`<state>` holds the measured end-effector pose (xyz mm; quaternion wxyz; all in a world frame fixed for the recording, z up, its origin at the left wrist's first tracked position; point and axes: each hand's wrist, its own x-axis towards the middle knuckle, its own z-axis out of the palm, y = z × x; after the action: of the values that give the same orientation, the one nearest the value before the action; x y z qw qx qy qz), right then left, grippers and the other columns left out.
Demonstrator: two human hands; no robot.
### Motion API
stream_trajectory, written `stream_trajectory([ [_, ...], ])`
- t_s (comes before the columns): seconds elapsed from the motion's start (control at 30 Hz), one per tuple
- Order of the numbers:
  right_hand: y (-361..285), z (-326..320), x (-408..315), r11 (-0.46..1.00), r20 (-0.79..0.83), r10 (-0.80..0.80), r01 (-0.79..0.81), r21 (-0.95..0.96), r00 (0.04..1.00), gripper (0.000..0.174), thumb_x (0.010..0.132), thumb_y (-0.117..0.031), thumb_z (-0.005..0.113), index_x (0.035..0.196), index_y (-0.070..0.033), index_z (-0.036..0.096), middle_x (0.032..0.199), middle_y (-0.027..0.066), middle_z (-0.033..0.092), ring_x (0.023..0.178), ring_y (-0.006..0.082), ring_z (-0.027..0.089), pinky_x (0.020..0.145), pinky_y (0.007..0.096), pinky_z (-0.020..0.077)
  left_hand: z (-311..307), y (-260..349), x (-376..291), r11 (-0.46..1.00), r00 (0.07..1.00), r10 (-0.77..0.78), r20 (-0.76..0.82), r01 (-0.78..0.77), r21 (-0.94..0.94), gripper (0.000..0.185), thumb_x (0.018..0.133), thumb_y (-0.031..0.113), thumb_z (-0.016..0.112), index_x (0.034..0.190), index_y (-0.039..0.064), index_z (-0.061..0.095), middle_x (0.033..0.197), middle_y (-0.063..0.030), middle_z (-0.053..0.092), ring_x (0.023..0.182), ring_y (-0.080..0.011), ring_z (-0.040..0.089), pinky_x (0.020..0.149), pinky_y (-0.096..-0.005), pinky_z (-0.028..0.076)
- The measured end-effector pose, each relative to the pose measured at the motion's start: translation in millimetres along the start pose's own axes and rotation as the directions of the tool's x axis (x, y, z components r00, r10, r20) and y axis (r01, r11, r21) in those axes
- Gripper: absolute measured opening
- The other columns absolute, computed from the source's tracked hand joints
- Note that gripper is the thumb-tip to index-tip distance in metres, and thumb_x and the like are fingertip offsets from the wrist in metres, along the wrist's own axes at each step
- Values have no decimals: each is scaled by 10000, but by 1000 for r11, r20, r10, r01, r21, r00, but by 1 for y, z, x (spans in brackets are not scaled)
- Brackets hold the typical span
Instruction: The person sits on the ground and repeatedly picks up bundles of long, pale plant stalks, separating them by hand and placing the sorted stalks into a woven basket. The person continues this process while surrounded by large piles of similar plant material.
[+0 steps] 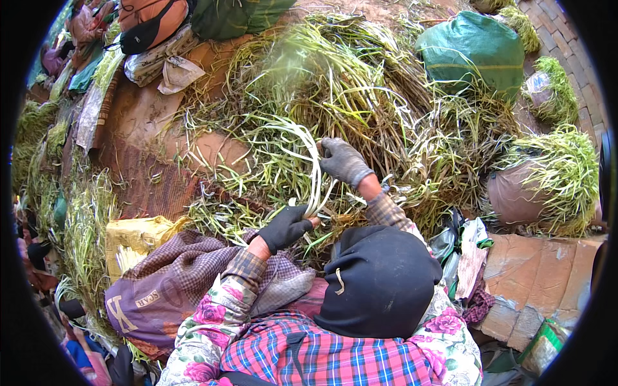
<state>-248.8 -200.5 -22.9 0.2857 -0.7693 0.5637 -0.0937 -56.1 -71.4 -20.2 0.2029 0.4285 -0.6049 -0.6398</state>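
Note:
My left hand, in a black glove with bare fingertips, grips the lower ends of several long pale-green leafy stalks. The stalks arch up and bend over to the left. My right hand, in a worn grey glove, is just right of the arched stalks with its fingers curled. Whether it pinches a stalk is hidden. Beyond both hands lies a large heap of long green stalks, with brownish stems on its right side. Loose stalks and trimmings are scattered beneath my hands.
A purple cloth sack and a yellow bag lie at left. At right are a wrapped bundle of greens and flattened cardboard. A green sack stands behind. A black-covered head fills the lower middle. Other people sit far left.

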Motion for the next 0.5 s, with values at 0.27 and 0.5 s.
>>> stream_trajectory([
  [0.27, 62, 5, 14, 953, -389, 269, -186, 238, 881, 145, 795, -221, 635, 781, -77, 653, 697, 78, 636, 615, 159, 584, 621, 306, 480, 2, 5, -12, 998, 999, -6, -31, 8, 62, 307, 885, 258, 564, 1023, -13, 610, 793, -184, 640, 703, -257, 608, 662, -353, 459],
  [0.5, 13, -24, -16, 869, -317, -87, 227, 440, 945, 123, 835, -168, 603, 863, -54, 639, 779, 86, 624, 705, 169, 593, 669, 302, 491, 7, -3, -10, 993, 1000, -3, -4, 3, 116, 303, 883, 261, 545, 1038, 6, 593, 803, -216, 628, 726, -331, 616, 670, -378, 460],
])
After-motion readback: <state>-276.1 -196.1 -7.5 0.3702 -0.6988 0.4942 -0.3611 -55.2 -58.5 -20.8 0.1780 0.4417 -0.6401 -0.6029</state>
